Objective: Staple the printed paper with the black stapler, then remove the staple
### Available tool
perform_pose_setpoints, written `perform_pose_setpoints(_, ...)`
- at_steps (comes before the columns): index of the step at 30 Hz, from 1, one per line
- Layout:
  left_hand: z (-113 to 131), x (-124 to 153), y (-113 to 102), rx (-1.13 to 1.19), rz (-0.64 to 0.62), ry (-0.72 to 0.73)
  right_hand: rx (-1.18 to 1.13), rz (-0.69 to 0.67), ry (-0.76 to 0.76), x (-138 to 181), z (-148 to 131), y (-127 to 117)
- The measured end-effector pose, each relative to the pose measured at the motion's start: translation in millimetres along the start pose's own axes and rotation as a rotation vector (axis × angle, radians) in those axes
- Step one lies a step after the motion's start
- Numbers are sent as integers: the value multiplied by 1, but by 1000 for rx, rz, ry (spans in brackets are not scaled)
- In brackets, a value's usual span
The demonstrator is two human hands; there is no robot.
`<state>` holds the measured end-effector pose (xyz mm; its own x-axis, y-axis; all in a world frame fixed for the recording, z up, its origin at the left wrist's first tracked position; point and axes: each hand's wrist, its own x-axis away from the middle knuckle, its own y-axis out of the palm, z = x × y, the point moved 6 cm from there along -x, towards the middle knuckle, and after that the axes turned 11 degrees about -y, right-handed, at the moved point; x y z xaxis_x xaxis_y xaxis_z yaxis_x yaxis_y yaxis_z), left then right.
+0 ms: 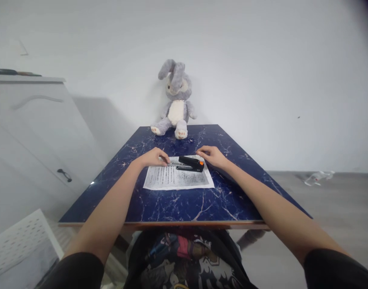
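Observation:
A printed sheet of paper (168,180) lies on the blue marble-patterned table (178,206). On its upper right part rests a black stapler (190,165) with an orange piece at its right end. A small shiny strip (173,163) shows just left of the stapler; I cannot make out what it is. My left hand (155,157) lies at the paper's upper left, its loosely bent fingertips beside the shiny strip. At the upper right corner of the sheet is my right hand (213,156), fingers relaxed and thumb apart, close to the stapler's orange end.
A grey plush rabbit (177,106) sits at the table's far edge against the white wall. To the left stand a white cabinet (33,132) and a perforated white panel (24,245). Some clear plastic (319,178) lies on the floor at right.

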<state>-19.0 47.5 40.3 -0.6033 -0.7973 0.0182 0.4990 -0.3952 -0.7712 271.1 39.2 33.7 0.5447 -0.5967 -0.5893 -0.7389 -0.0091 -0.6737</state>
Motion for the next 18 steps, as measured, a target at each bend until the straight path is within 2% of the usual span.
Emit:
perform_pose_setpoints(6, 12, -17, 24, 140, 138, 39, 29, -272, -120, -4, -31, 37)
perform_pose_setpoints(12, 23, -34, 48, 46, 230, 102, 14, -190, -118, -4, -27, 50)
perform_pose_setpoints(18, 22, -37, 46, -128, 189, 88, 23, -169, -85, -6, -25, 50)
